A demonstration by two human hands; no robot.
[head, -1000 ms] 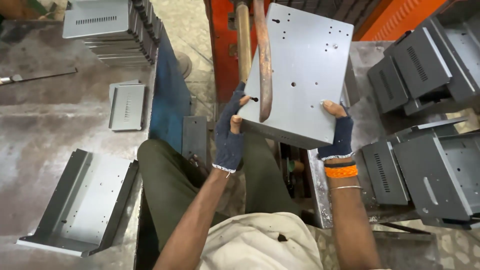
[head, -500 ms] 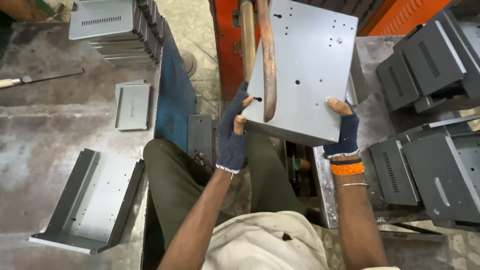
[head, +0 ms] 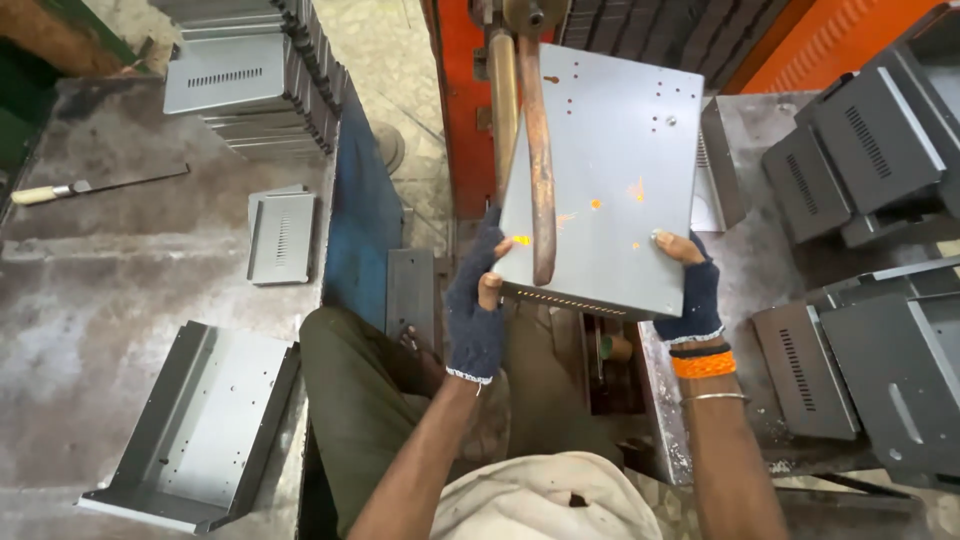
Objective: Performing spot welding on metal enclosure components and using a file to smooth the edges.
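Observation:
I hold a grey sheet-metal panel [head: 620, 170] with small holes, tilted, under the copper arm [head: 537, 170] of an orange spot-welding machine [head: 462, 110]. My left hand [head: 478, 310], in a dark fingerless glove, grips the panel's near left corner. My right hand [head: 690, 285], gloved the same way with orange and black wristbands, grips its near right corner. The copper arm's tip meets the panel close to my left thumb. Orange sparks fly over the panel's face.
A bent grey metal tray [head: 200, 430] lies on the left bench, with a small vented plate [head: 282, 235], a stack of vented covers [head: 250, 80] and a wooden-handled tool [head: 90, 187]. Several dark grey housings [head: 880, 130] pile up at the right.
The panel has shifted under the copper arm, and sparks now fly from the weld point near my left thumb. Both hands keep their grip on the near corners.

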